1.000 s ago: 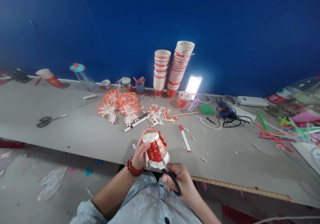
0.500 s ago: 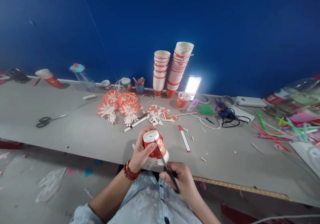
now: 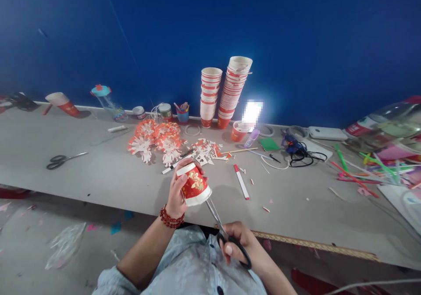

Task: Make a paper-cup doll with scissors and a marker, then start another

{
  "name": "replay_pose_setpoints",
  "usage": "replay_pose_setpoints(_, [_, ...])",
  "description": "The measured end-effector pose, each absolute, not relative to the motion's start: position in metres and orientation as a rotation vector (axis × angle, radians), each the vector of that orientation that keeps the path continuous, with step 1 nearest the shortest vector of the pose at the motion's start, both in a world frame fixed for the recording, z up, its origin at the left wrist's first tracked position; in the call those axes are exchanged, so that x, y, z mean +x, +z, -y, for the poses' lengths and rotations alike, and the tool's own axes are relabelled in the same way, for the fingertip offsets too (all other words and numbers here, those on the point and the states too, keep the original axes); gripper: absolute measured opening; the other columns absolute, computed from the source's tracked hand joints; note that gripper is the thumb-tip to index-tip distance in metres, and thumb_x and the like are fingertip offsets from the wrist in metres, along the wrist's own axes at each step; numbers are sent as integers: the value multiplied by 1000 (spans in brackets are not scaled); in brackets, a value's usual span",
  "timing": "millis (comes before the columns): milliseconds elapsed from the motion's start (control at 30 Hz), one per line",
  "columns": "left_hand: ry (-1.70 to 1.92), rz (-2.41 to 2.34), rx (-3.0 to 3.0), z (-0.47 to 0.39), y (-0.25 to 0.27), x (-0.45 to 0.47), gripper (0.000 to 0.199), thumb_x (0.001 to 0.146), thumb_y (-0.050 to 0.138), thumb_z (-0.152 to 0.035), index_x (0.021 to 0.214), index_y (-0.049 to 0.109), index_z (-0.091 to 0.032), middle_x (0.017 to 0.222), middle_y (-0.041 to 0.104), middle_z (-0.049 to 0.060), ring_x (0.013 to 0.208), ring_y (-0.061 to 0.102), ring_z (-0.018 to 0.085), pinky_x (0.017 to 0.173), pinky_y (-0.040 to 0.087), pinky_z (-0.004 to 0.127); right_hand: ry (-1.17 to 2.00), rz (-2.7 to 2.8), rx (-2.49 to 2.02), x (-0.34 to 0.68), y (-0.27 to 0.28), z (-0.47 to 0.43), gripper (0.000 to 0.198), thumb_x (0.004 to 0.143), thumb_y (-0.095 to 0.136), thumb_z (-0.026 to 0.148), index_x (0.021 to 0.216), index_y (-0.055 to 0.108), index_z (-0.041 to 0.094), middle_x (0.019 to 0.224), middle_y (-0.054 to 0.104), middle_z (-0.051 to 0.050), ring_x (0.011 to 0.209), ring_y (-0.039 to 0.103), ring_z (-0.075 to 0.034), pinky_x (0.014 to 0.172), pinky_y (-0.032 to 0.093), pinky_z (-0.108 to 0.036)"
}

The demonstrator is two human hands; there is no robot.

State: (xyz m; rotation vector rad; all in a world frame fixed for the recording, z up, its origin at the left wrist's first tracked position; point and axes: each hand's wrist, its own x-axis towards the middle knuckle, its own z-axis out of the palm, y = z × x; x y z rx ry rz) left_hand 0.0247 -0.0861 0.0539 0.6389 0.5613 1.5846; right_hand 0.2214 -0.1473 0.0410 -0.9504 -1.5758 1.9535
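Note:
My left hand (image 3: 178,194) is closed around a red paper cup (image 3: 194,185) with a gold pattern, held tilted above the table's front edge with its white rim low and to the right. In my right hand (image 3: 238,240) is a pair of scissors (image 3: 217,218) with black handles, thumb and fingers through the loops. The blades point up and left, slightly parted, their tips by the cup's rim. Whether the tips touch the rim I cannot tell. Beyond the cup lie paper scraps (image 3: 205,150) and red-and-white paper cutouts (image 3: 169,143).
Two tall stacks of paper cups (image 3: 210,95) stand against the blue wall. A red-and-white marker (image 3: 241,182) lies right of the cup. Other scissors (image 3: 66,158) rest at the left. Coiled black cable (image 3: 301,152) and colourful sticks (image 3: 355,179) spread over the right side.
The cup has turned in my left hand and moved left, its rim now towards the scissors. The scissors have come away from the cup's side and dropped down and right.

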Motion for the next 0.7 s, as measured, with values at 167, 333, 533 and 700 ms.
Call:
replay_pose_setpoints(167, [1553,-475,633,90,53,35,42,77,68,-36,116,56,-26,106,63,7,92,63,22,84,55,41,1915,1572,-937,212,43,143,65,70,57,79,60,56,15,52,55,0,47,46,-11,48,31,-22])
replay_pose_setpoints(333, [1559,-500,633,91,56,37,42,77,67,-36,115,57,-25,106,62,8,92,62,23,85,54,42,1890,1595,-942,209,45,142,65,71,57,79,60,56,15,52,55,-1,47,48,-12,48,32,-22])
replay_pose_setpoints(533, [1568,-512,647,90,55,36,42,75,68,-36,115,57,-27,104,63,7,90,62,24,83,54,43,1898,1593,-945,210,46,142,65,72,57,78,62,57,14,53,55,-1,48,50,-12,48,34,-22])
replay_pose_setpoints(700, [1559,-507,663,90,54,36,41,75,68,-38,113,57,-27,104,62,7,90,62,24,82,54,43,1884,1628,-961,209,48,141,66,71,54,80,59,54,15,51,51,1,47,45,-11,47,31,-22])
